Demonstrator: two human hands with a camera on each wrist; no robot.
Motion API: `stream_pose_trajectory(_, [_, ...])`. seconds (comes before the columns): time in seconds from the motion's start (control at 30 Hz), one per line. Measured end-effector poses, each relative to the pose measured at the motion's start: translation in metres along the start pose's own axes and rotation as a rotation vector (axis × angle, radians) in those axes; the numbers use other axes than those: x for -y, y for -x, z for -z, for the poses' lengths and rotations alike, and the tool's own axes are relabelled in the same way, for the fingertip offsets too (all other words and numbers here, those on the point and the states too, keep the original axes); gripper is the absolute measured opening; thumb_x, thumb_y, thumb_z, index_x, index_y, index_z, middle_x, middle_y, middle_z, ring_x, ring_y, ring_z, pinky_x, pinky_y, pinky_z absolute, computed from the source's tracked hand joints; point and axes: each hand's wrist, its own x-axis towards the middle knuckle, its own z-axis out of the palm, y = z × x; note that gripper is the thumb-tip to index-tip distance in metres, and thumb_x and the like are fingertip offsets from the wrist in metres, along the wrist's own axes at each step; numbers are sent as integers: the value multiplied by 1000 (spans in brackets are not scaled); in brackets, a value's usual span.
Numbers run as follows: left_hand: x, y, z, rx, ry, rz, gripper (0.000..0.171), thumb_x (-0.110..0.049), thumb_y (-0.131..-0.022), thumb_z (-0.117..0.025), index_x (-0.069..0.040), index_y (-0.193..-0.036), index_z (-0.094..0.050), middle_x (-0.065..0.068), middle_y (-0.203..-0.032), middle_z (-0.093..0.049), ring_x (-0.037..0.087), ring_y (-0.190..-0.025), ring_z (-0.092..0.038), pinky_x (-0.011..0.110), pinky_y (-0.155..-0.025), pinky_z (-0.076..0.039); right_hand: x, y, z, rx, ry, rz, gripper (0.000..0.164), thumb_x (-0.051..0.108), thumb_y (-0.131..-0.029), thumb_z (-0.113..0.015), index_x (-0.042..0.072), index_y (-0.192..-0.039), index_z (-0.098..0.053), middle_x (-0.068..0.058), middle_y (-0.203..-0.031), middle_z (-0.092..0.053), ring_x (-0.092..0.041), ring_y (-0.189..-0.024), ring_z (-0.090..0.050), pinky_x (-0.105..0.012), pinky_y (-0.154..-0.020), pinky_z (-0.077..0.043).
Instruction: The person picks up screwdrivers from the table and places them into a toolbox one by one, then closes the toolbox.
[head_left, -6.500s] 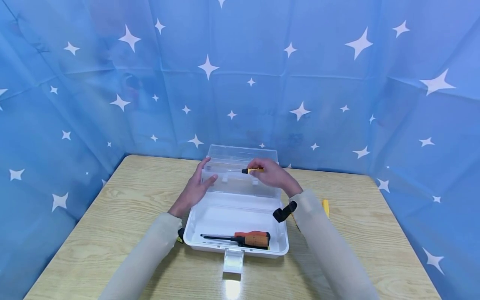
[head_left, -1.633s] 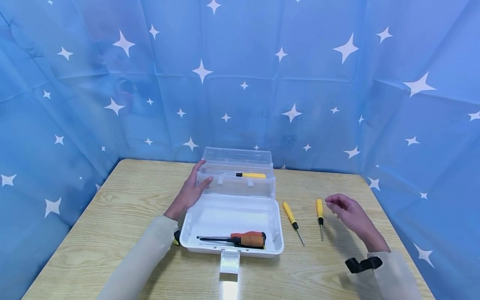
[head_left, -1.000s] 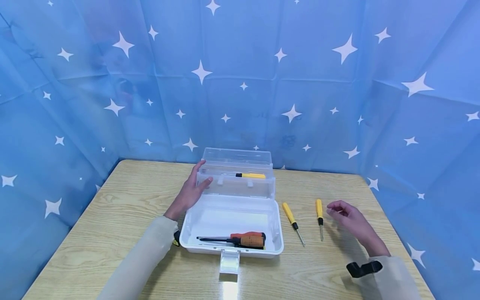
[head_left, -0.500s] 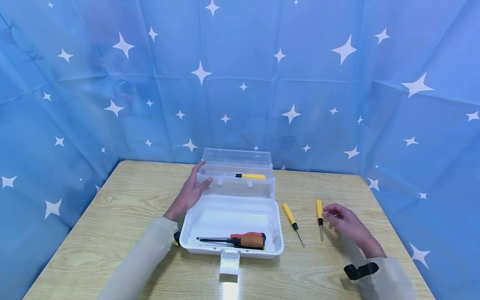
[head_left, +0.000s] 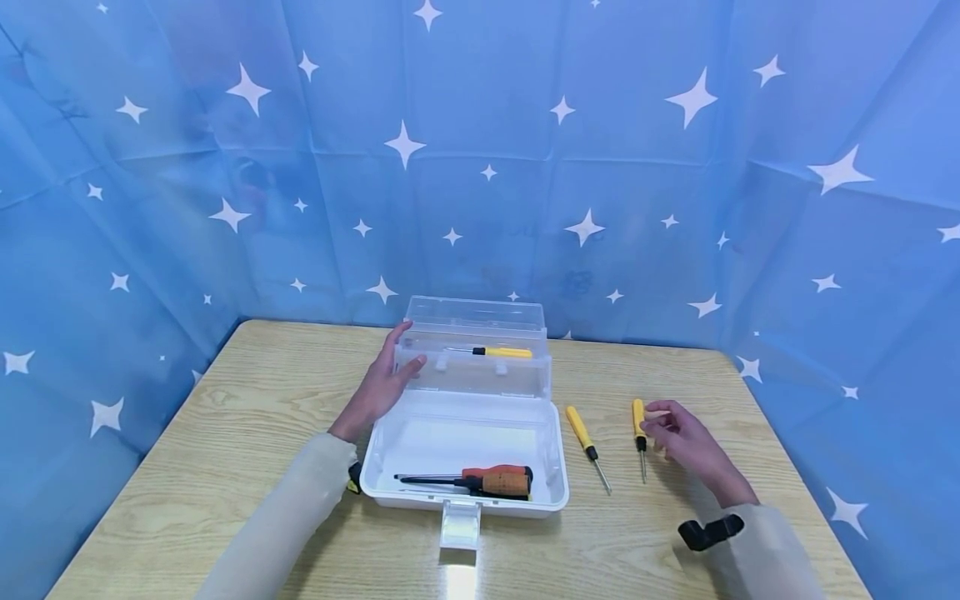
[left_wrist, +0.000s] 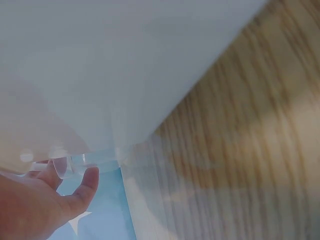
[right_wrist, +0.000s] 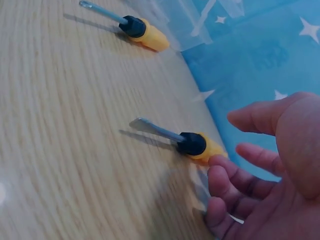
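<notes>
My left hand holds the left edge of the raised clear lid of a white toolbox, thumb in front; the left wrist view shows its fingers at the lid's edge. At the right, my right hand is beside a yellow screwdriver lying on the table. Its fingertips are at the yellow handle, while the thumb stands apart in the right wrist view. Nearer the box lies a second yellow screwdriver. Another yellow screwdriver rests in the lid's compartment.
Inside the box's front lie a brown-handled screwdriver and a red-handled tool. An unlatched white clasp hangs at the front. The wooden table ends at a blue starred curtain.
Earlier, my right hand held a yellow screwdriver at the lid, where it now lies. Over the last second the right hand has moved left to the other screwdriver's handle. The left hand stays.
</notes>
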Motion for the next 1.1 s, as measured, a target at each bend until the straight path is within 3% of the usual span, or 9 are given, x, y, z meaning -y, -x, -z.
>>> stream_pose_trajectory(0.3, [-4,1,1,8,7,-11,70,-53,-99,-52,-39,-156,-14,4,-166,-12,40,-143,-35,65,-112,-29,-8,-8,-3,-27,30,-30,48,28,-104,-53,-3,-138,-40,-18,-108,-61,-18,-78,-56,-29,-60,-49])
stream_pose_trajectory(0.6, [-6,0,0,6,-9,-8,71,-54,-99,-51,-39,-156,-13,5,-166,-12,40,-140,-40,65,-112,-29,-15,-18,-2,-70,68,-106,56,40,-101,-56,-1,-137,-43,-8,-90,-56,-17,-73,-54,-28,-59,-46])
stream_pose_trajectory(0.8, [-5,0,0,1,-15,-2,70,-54,-99,-51,-40,-156,-13,5,-167,-11,41,-133,-48,65,-111,-31,-10,-18,-4,-75,98,-146,68,49,-95,-62,0,-137,-41,-8,-92,-58,-18,-72,-54,-30,-66,-45])
stream_pose_trajectory(0.9, [-4,0,0,0,-12,-2,70,-54,-99,-51,-40,-157,-13,4,-167,-10,41,-136,-45,66,-112,-28,-9,-18,-6,-82,111,-156,72,51,-92,-66,0,-136,-42,-9,-95,-59,-20,-75,-55,-31,-69,-45])
stream_pose_trajectory(1.1, [-2,1,0,-3,-12,7,69,-56,-98,-51,-42,-156,-15,2,-167,-10,40,-138,-44,65,-112,-29,-14,-19,-8,-110,122,-155,67,46,-91,-69,0,-134,-46,-10,-99,-61,-20,-80,-55,-31,-68,-43])
